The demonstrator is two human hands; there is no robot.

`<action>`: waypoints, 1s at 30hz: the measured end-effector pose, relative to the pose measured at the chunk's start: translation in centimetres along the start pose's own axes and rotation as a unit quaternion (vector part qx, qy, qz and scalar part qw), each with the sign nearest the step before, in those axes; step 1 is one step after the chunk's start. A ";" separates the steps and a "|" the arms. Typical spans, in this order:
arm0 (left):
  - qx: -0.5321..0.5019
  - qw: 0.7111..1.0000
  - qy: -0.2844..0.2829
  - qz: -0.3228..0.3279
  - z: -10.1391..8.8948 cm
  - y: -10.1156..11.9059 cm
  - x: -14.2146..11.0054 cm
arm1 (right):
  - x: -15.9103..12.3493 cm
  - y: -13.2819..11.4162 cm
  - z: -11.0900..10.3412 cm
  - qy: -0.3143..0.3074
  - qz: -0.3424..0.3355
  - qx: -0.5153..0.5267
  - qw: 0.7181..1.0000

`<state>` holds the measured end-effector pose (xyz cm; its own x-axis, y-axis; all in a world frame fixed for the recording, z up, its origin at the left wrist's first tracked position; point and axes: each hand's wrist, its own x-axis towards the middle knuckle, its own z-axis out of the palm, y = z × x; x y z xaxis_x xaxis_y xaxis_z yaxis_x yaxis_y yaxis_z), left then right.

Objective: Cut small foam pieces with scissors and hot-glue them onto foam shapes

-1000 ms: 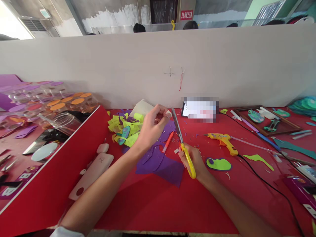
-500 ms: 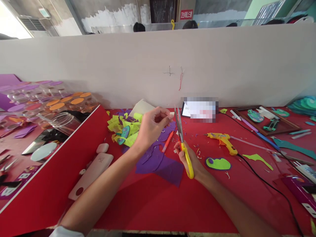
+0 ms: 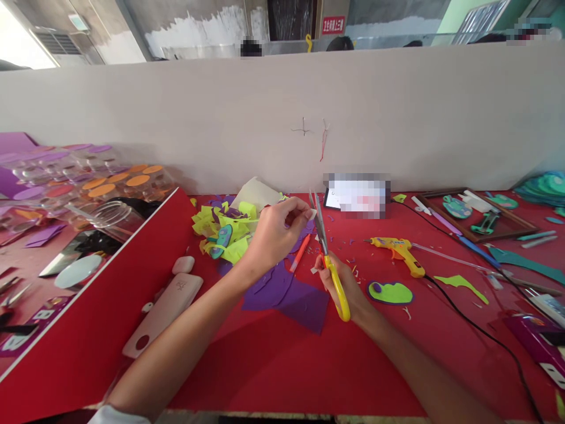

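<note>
Left hand (image 3: 280, 228): thumb and fingers pinched on a small white piece (image 3: 313, 214), near the tips of the scissors (image 3: 327, 257); contact with the blades cannot be told. Right hand (image 3: 346, 284): closed around the scissors' yellow handles, blades slightly parted. Scissors raised over the red table (image 3: 265, 365); long axis slants from handles at lower right to tips at upper left, tips pointing away from the person. Left of the scissors: orange pen (image 3: 301, 254), purple sheet (image 3: 304, 303). Right: yellow glue gun (image 3: 401, 252).
</note>
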<state>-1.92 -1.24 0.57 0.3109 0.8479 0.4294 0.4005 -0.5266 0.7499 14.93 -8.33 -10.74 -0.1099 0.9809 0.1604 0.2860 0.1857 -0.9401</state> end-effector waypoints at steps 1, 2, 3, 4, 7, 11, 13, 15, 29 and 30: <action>0.003 1.000 0.000 0.000 0.0 0.0 0.0 | 0.0 -0.2 0.0 0.000 0.002 -0.002 1.000; 0.004 1.000 0.000 0.001 -0.1 0.0 0.0 | 0.0 -0.3 -0.1 -0.001 0.005 -0.003 1.000; 0.006 1.000 -0.001 0.002 -0.1 0.1 0.0 | 0.0 -0.4 -0.1 0.000 0.006 -0.003 1.000; 0.007 1.000 -0.003 0.003 -0.2 0.1 0.0 | 0.0 -0.4 -0.1 -0.001 0.008 -0.002 1.000; 0.012 1.000 -0.004 0.007 -0.3 0.3 0.1 | 0.0 -0.3 -0.1 -0.006 0.014 0.006 1.000; 0.023 1.000 -0.005 0.014 -0.3 0.5 0.1 | 0.1 0.2 -0.1 -0.014 0.019 0.023 0.999; 0.027 0.999 -0.007 0.016 -0.3 0.5 0.2 | 0.2 0.2 -0.1 -0.014 0.020 0.022 0.999; 0.028 0.999 -0.008 0.016 -0.3 0.4 0.2 | 0.2 0.1 -0.2 -0.012 0.022 0.013 1.000; 0.027 0.999 -0.015 0.019 -0.3 0.7 0.0 | 0.1 -0.3 -0.1 0.005 0.009 0.008 1.000; 0.027 0.999 -0.021 0.020 -0.2 0.7 0.0 | 0.1 -0.2 -0.2 0.007 0.007 0.006 1.000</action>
<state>-1.83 -1.59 1.26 0.3632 0.8235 0.4359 0.4321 -0.5634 0.7042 15.02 -8.25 -10.53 -0.0919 0.9842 0.1512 0.2765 0.1711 -0.9457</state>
